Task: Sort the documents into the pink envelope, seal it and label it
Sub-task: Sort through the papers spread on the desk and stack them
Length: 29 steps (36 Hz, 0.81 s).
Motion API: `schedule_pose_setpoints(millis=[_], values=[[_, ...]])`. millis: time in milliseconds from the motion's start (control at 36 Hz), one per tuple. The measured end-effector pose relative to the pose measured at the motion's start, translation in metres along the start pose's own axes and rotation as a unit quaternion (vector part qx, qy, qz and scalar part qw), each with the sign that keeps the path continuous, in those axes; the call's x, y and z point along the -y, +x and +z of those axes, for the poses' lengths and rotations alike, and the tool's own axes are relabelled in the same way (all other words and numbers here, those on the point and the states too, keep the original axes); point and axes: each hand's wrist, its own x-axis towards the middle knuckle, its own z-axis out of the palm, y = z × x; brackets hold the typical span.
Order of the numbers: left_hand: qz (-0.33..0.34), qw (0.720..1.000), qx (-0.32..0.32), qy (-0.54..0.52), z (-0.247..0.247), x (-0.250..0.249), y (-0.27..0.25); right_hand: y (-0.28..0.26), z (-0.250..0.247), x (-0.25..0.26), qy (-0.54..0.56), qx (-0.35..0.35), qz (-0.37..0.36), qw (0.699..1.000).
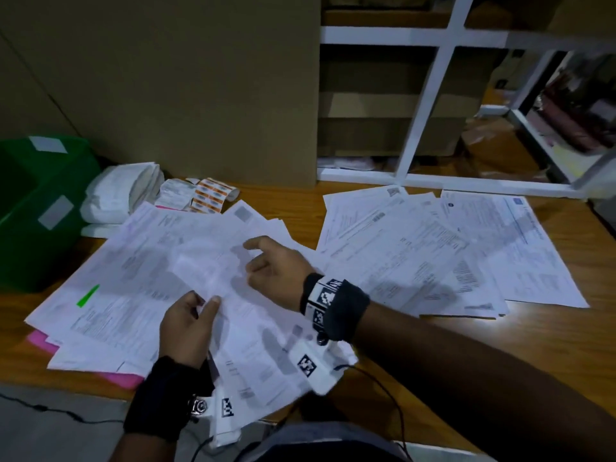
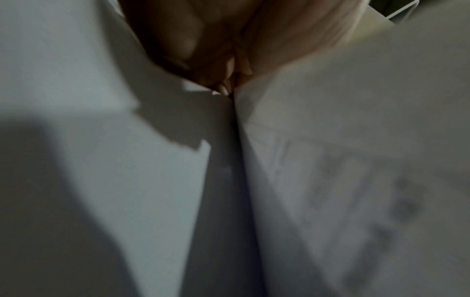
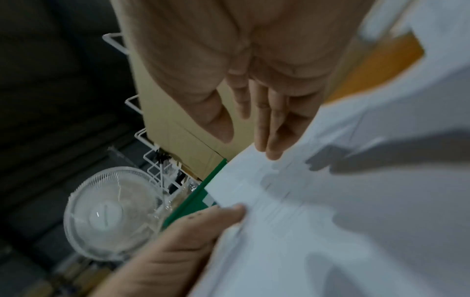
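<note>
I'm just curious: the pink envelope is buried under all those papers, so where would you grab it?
Probably by the pink envelope's exposed near-left edge, coming from the person's side: only that strip pokes out flat beneath the left document pile.

On the tabletop (image 1: 466, 345) lie two spreads of papers: the left pile (image 1: 133, 278) in front of the person, the right pile (image 1: 433, 248) well apart to its right. An envelope (image 1: 43, 341) lies under the left pile's near-left corner. A bin (image 1: 36, 211) stands at far left, a cloth bundle (image 1: 116, 191) just right of it, label sheets (image 1: 203, 195) beside that. A box (image 1: 200, 88) stands behind them, a shelf rack (image 1: 433, 95) to its right.
</note>
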Motion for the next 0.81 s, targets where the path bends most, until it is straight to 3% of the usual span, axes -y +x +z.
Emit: schedule_pose_setpoints(millis=[83, 167, 278, 417, 472, 555, 694, 805], values=[[-0.025, 0.999, -0.002, -0.036, 0.002, 0.000, 0.001, -0.014, -0.033, -0.016, -0.139, -0.039, -0.037, 0.989], [-0.030, 0.998, 0.007, -0.053, 0.004, -0.007, -0.001, -0.025, -0.072, -0.047, -0.215, -0.095, 0.002, 0.972], [-0.043, 0.996, 0.014, -0.082, 0.004, -0.004, 0.002, -0.041, -0.141, -0.093, -0.281, -0.173, 0.131, 0.935], [-0.016, 0.999, 0.027, 0.010, 0.006, -0.006, 0.003, -0.072, -0.206, -0.132, -0.271, -0.264, 0.340, 0.861], [-0.015, 0.998, 0.031, 0.044, 0.007, -0.004, 0.004, -0.083, -0.215, -0.141, -0.239, -0.289, 0.382, 0.845], [-0.021, 0.995, 0.045, 0.081, 0.005, 0.001, 0.007, -0.091, -0.218, -0.151, -0.186, -0.288, 0.393, 0.853], [-0.048, 0.998, 0.043, 0.008, 0.014, -0.015, -0.003, -0.091, -0.212, -0.156, -0.152, -0.314, 0.358, 0.866], [-0.035, 0.999, 0.032, 0.022, 0.016, -0.019, -0.005, -0.088, -0.212, -0.151, -0.092, -0.330, 0.351, 0.872]])
